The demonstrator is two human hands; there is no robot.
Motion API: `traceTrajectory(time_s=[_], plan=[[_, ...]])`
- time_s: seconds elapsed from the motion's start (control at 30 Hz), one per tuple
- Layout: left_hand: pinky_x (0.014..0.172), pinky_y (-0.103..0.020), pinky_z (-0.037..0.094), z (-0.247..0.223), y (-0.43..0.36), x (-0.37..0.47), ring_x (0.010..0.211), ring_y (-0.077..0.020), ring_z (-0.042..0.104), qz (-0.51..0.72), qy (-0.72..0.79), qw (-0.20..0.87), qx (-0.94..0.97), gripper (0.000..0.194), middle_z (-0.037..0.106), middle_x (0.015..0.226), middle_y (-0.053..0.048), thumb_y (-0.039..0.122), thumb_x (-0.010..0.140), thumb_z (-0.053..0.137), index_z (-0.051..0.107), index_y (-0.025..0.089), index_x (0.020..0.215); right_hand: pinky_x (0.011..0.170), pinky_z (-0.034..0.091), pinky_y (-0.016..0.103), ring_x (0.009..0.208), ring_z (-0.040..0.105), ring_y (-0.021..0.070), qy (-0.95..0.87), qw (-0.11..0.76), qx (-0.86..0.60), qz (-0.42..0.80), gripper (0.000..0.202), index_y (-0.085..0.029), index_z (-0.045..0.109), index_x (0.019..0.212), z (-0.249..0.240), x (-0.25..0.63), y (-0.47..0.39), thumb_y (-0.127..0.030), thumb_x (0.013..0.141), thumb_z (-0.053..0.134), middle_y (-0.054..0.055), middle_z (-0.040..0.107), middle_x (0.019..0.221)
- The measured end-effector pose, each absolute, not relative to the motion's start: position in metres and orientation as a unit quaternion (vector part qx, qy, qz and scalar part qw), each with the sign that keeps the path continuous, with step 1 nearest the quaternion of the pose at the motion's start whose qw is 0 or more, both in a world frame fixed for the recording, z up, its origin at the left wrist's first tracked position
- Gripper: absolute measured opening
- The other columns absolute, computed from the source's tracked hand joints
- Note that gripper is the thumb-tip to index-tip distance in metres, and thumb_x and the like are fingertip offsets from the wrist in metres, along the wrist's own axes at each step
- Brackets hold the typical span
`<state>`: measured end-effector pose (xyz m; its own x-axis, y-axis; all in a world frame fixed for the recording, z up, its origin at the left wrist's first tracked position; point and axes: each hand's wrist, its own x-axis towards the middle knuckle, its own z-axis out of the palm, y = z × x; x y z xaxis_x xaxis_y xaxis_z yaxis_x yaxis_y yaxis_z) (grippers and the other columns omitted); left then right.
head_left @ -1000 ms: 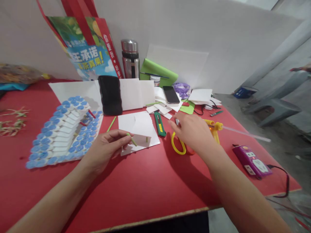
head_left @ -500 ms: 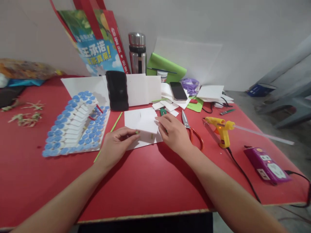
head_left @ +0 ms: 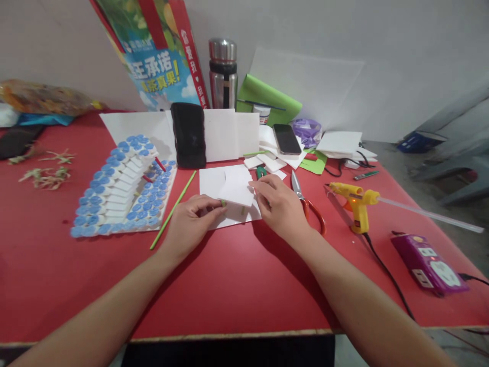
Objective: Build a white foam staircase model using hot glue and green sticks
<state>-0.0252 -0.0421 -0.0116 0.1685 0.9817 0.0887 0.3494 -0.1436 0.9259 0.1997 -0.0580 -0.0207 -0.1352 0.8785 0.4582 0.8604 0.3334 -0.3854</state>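
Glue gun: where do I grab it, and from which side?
I'd take the yellow handle from the near right, with the right hand. It points toward the near edge, while the nozzle faces left and the glue stick juts right. Mind the cord at its foot.

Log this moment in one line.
left hand: pinching short green stick | right hand: at raised white panel edge | nearby: red-handled metal scissors

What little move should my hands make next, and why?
I'd probably set the green piece in your left hand upright under the raised white board, with your right hand steadying the board's right side. The piece is at the near left corner, and another short post stands under the board further right.
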Motion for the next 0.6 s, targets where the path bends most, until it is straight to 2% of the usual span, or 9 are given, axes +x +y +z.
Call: traceTrajectory(time_s=[0.13,0.27,0.37,0.47,0.53,0.6], plan=[[0.078,-0.033,0.047,-0.013,-0.042,-0.025,0.085,-0.0227,0.066,0.394,0.511,0.405,0.648,0.010,0.077,0.088,-0.006,0.033,0.079,0.080,0.083,0.023,0.080,0.067,0.046,0.031,0.090,0.066,0.0216,-0.750,0.309,-0.585,0.003,0.035,-0.020,0.072,0.122,-0.019,0.200,-0.058,-0.012,0.099,0.047,0.013,0.070,0.119],[0.078,-0.033,0.047,-0.013,-0.042,-0.025,0.087,-0.0228,0.066,0.394,0.513,0.402,0.649,0.011,0.078,0.089,-0.007,0.032,0.080,0.079,0.082,0.021,0.080,0.064,0.042,0.031,0.084,0.065,0.0214,-0.733,0.296,-0.612,-0.017,0.037,-0.015,0.072,0.123,-0.003,0.205,-0.060,-0.014,0.099,0.044,0.015,0.071,0.115],[0.076,-0.032,0.046,-0.012,-0.041,-0.026,0.086,-0.0221,0.066,0.392,0.517,0.402,0.647,0.011,0.078,0.091,-0.007,0.032,0.080,0.080,0.082,0.021,0.080,0.062,0.036,0.031,0.072,0.059,0.0199,-0.699,0.246,-0.671,-0.026,0.029,-0.015,0.074,0.104,0.019,0.214,-0.063,-0.022,0.101,0.046,0.011,0.072,0.094],[0.073,-0.030,0.047,-0.012,-0.043,-0.027,0.082,-0.0196,0.064,0.409,0.516,0.433,0.616,0.011,0.077,0.087,-0.005,0.032,0.077,0.084,0.082,0.021,0.079,0.059,0.028,0.032,0.060,0.048,0.0182,-0.659,0.193,-0.727,-0.026,0.029,-0.019,0.065,0.076,0.040,0.227,-0.068,-0.029,0.100,0.051,0.004,0.060,0.064],[0.072,-0.029,0.050,-0.009,-0.046,-0.028,0.078,-0.0177,0.064,0.428,0.512,0.502,0.551,0.015,0.076,0.085,-0.004,0.033,0.074,0.089,0.082,0.021,0.081,0.057,0.025,0.032,0.056,0.041,0.0164,-0.643,0.203,-0.739,-0.013,0.034,-0.022,0.056,0.067,0.048,0.236,-0.073,-0.032,0.099,0.053,0.001,0.052,0.056],[0.069,-0.026,0.053,-0.004,-0.050,-0.029,0.074,-0.0152,0.064,0.442,0.495,0.591,0.458,0.022,0.075,0.083,-0.003,0.033,0.068,0.094,0.081,0.020,0.082,0.056,0.027,0.031,0.054,0.040,0.0148,-0.642,0.242,-0.726,0.045,0.038,-0.022,0.051,0.063,0.052,0.241,-0.081,-0.034,0.099,0.054,-0.001,0.050,0.055]])
